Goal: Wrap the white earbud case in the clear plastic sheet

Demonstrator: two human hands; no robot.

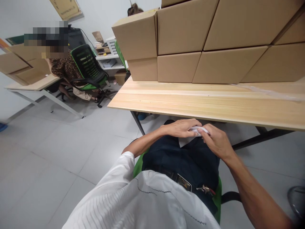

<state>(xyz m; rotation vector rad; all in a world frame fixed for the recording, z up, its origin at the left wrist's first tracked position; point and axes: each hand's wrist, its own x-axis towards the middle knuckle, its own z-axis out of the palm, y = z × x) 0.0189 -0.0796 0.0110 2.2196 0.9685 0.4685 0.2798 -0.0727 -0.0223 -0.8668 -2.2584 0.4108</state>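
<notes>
A crumpled white paper or tissue (186, 141) is between my hands, above my lap and just in front of the table edge. My left hand (182, 128) is closed on its left side, fingers bent over it. On the other side, my right hand (215, 138) pinches it between thumb and fingers. One flat corner of the white piece hangs down below my left hand, over the dark trousers. The hands are close together, and the folded middle is partly hidden by the fingers.
A wooden table (190, 101) spans the front, with stacked cardboard boxes (181, 35) along its back. A clear plastic strip (269, 92) lies at its right. At the left, a person (66, 68) sits by a green chair (89, 65) and another table (45, 83) with boxes.
</notes>
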